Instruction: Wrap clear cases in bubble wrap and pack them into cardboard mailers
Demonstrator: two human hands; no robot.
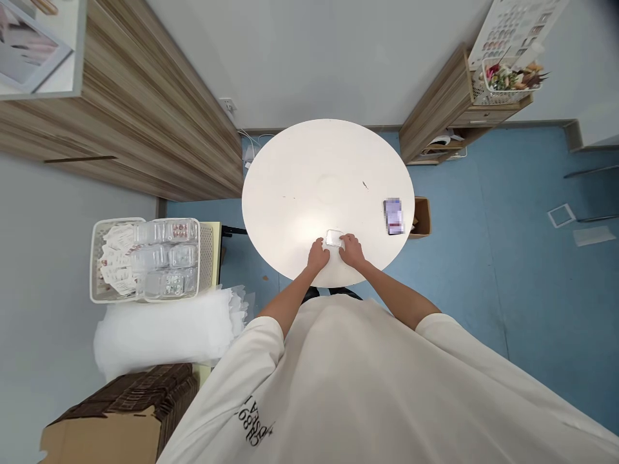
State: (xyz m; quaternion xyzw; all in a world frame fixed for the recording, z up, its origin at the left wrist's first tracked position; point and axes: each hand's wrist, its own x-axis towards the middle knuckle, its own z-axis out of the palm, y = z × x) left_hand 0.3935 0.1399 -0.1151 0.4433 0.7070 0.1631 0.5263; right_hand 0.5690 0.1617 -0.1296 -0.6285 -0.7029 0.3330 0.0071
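Clear plastic box (333, 238) near front edge of round worktop (309, 174), prob. light, stiff, slippery: L hand (318, 254), R hand (351, 251) both closed on its sides, best held there.

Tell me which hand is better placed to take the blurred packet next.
Probably the right hand: it is nearer the blurred packet, beside the clear plastic box; the left hand lies farther off.

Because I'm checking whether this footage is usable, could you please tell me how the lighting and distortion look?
In the head view, glare brightens the table around the left hand and right hand, washing out the clear box; wide-angle distortion bends the cabinet; the rectangular item is pixelated.
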